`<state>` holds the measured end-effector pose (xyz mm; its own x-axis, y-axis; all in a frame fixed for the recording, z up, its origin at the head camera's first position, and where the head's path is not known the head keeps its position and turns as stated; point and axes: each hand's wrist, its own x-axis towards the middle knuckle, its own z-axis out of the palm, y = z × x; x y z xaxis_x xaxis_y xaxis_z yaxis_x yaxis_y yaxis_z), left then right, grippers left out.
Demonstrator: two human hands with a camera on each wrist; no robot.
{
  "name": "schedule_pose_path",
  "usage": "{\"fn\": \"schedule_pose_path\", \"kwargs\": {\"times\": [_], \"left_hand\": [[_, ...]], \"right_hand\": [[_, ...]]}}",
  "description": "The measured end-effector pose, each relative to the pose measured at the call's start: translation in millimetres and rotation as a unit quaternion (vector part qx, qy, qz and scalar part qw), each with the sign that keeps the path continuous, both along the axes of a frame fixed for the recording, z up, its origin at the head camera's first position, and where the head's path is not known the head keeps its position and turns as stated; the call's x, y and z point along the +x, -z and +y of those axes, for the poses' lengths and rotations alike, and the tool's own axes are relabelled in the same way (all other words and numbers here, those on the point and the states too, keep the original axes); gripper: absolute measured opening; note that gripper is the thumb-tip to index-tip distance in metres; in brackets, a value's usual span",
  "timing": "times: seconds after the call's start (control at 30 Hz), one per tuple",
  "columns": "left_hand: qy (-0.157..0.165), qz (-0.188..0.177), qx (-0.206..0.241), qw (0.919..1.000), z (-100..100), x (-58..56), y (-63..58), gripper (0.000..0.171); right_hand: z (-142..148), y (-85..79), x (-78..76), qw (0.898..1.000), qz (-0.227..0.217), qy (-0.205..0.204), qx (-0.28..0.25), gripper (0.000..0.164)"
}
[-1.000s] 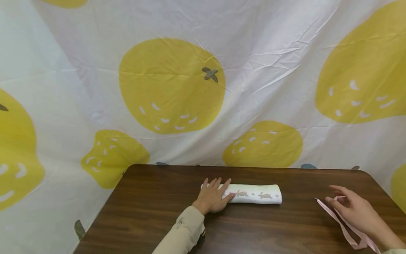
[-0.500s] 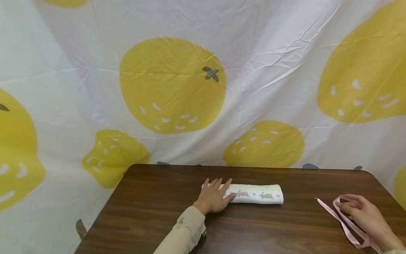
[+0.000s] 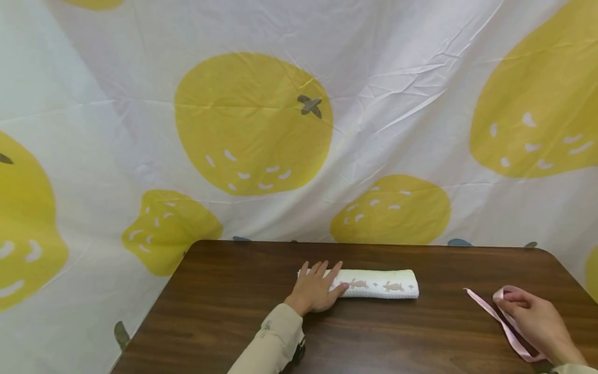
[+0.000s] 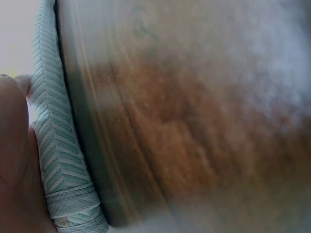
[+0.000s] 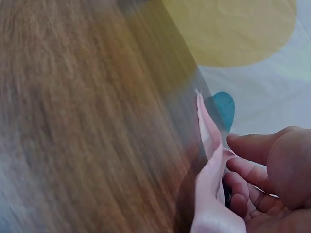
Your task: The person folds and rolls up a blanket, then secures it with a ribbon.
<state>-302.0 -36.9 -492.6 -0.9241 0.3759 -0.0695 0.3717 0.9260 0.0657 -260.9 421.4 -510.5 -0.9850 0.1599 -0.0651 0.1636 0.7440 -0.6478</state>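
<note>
A white rolled towel [image 3: 383,292] with brown animal figures along its front lies on the dark wooden table. My left hand [image 3: 314,293] rests flat on the towel's left end, fingers spread. The left wrist view shows the towel's ribbed weave [image 4: 60,145] close up beside the hand [image 4: 14,155]. To the right of the towel, and apart from it, a pink ribbon [image 3: 488,307] trails in a loop over the table. My right hand [image 3: 537,318] pinches the ribbon with curled fingers; its loose tip points away from the hand. In the right wrist view the ribbon [image 5: 209,179] hangs beside thumb and fingers.
The wooden table [image 3: 224,311] has rounded far corners. Directly behind it hangs a white cloth [image 3: 397,41] printed with large yellow fruit [image 3: 252,124]. Dark wood surface lies between the towel and the ribbon.
My right hand has come down a little and its fingers have curled in on the ribbon, drawing up a small loop. The left hand and the towel stay put.
</note>
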Motion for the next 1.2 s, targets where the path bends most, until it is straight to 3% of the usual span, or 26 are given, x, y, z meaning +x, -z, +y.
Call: {"fn": "schedule_pose_path", "kwargs": {"times": [0.37, 0.67, 1.0, 1.2], "left_hand": [[-0.005, 0.002, 0.004, 1.0000, -2, 2.0, 0.6, 0.068], [0.001, 0.008, 0.006, 0.9999, -2, 3.8, -3.9, 0.067], [0.000, 0.010, -0.014, 0.9999, 1, 4.3, -4.8, 0.067], [-0.003, 0.014, -0.023, 0.9996, 0, 3.8, -3.5, 0.067]], "right_hand": [[-7, 3.8, -2.6, 0.999, 0.039, 0.013, 0.027, 0.047], [-12, -1.1, -2.4, 0.999, 0.040, 0.011, 0.020, 0.048], [-20, -10.1, -3.1, 0.999, 0.025, -0.022, 0.009, 0.057], [-27, -19.4, -3.6, 0.999, -0.017, -0.031, -0.022, 0.066]]}}
